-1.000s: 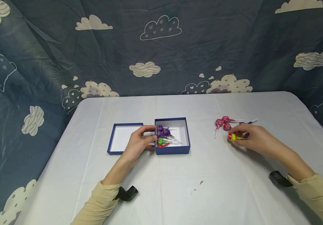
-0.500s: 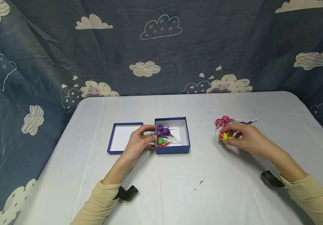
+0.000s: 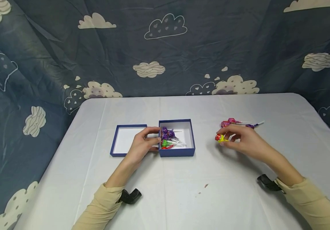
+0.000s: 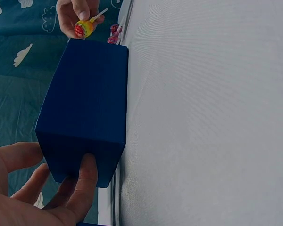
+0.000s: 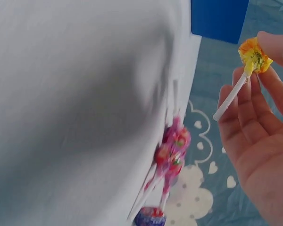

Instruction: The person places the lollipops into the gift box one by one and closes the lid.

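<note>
In the head view, my right hand [image 3: 241, 139] pinches a yellow-and-red wrapped lollipop [image 3: 220, 138] between thumb and fingers, above the tablecloth. The right wrist view shows its white stick [image 5: 231, 98] pointing away from the pinch. My left hand [image 3: 145, 144] rests its fingertips against the left wall of the open blue box [image 3: 177, 153]. In the left wrist view a fingertip [image 4: 88, 162] presses that wall. Inside the box, purple lollipops [image 3: 167, 133] lie above a green one [image 3: 165, 143] and a red one [image 3: 167, 147] along the left side.
The blue-edged lid [image 3: 127, 139] lies inside-up left of the box, partly behind my left hand. Pink lollipops [image 3: 230, 121] and a purple one [image 3: 250, 126] lie beyond my right hand, partly hidden by it. The white tablecloth [image 3: 165, 191] ends at a dark cloud-patterned curtain [image 3: 110, 64].
My right hand has moved left toward the box, carrying the yellow lollipop past the pink ones. My left hand and the box have stayed in place.
</note>
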Tool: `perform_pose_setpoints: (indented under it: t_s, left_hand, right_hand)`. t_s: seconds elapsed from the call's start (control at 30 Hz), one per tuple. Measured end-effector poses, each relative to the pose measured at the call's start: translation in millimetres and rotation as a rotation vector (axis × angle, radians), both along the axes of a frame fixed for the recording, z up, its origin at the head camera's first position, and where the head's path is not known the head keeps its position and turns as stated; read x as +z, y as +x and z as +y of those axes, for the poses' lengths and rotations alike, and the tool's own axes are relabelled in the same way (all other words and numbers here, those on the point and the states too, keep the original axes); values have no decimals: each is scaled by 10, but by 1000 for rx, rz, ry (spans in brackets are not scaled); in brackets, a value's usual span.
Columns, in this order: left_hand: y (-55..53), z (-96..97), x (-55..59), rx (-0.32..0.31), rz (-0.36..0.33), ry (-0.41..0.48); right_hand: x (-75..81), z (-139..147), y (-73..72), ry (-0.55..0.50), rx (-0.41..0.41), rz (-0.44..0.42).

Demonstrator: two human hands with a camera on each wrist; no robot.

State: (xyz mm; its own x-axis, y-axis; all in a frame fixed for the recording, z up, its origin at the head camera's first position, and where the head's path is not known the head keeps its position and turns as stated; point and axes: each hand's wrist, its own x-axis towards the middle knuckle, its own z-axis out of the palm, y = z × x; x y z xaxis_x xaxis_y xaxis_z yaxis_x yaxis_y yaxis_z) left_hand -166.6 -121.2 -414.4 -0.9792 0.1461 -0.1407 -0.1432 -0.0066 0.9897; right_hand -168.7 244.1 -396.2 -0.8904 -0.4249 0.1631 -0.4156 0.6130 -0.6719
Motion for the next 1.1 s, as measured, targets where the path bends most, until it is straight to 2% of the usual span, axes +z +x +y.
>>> perform_pose_setpoints:
  t_s: [0.37,0.6,0.77,1.1]
  left_hand:
    - [-6,4,3,-1,-2,-14]
    - [0,0,6,6,1,-11]
    - [2,-2,6,8,3,-11]
    - [7,1,10,8,-2,-11]
  right_hand:
    - [44,-232,6,-74,-2,-24]
    - [108,-427,17,-123,46,-55]
    - [155,-566,10,-141,53,-59]
    - [265,-897,-41,-234,57,-156]
